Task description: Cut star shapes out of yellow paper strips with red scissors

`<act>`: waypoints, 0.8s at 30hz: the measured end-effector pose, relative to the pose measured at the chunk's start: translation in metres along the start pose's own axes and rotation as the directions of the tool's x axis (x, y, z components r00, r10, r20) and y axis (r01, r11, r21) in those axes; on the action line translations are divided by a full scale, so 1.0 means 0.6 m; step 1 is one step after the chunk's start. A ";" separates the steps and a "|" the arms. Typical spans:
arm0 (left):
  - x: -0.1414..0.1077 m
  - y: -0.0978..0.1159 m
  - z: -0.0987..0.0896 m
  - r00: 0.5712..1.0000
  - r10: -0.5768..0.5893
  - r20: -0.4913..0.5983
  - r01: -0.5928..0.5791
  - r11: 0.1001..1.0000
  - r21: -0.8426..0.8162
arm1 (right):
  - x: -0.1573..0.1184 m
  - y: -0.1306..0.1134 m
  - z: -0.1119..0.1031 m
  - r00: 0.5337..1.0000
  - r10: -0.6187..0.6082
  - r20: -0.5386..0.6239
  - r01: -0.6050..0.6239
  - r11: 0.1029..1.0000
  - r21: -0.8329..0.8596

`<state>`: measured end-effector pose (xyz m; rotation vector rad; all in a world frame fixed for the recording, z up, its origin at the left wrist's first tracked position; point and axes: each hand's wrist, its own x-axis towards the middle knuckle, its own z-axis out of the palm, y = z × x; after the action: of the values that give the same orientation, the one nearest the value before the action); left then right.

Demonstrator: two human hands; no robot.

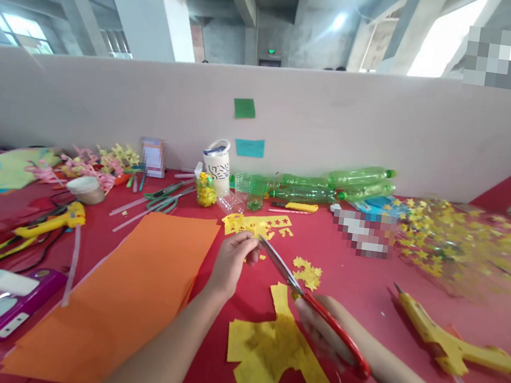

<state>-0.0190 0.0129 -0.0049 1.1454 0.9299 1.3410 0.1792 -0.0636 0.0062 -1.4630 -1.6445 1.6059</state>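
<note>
Near the middle of the view, my left hand [233,261] is closed in a pinch at the tips of the scissors; what sits between its fingers is too small to make out. My right hand [322,329] is wrapped round the red handles of the scissors [291,278], whose blades point up and left to my left fingertips. Below the blades lie overlapping yellow pieces [270,344]. Small yellow stars [307,273] are heaped right of the blades. Behind my left hand is a yellow sheet with star-shaped holes [270,222].
Orange sheets [128,300] cover the left-centre of the red table. Yellow glue guns lie at left [51,221] and right [447,342]. A purple power strip [9,310] is front left. Green bottles [307,192] and a white cup [217,171] stand or lie near the partition.
</note>
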 end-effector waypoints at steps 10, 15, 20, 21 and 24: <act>0.004 0.001 -0.007 0.999 0.021 0.046 -0.023 0.999 0.029 | 0.000 0.007 -0.003 0.997 0.065 -0.030 -0.066 0.997 -0.047; 0.007 0.008 -0.011 1.000 0.016 0.025 -0.018 0.998 0.064 | 0.000 0.008 -0.004 0.999 0.037 0.003 -0.037 0.999 -0.009; 0.006 0.007 -0.016 0.999 -0.023 0.045 0.019 0.997 0.078 | 0.004 0.015 -0.010 0.996 0.021 0.085 -0.024 0.999 0.029; 0.005 0.007 -0.016 0.998 -0.034 0.047 0.030 0.996 0.082 | 0.005 0.017 -0.012 0.996 0.012 0.093 -0.014 1.000 0.019; 0.004 0.005 -0.017 0.998 -0.039 0.046 0.036 0.997 0.074 | 0.009 0.021 -0.016 0.995 -0.013 0.100 0.016 0.999 -0.033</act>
<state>-0.0293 0.0157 -0.0041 1.2051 0.9686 1.2532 0.1904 -0.0570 -0.0048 -1.4045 -1.7406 1.6755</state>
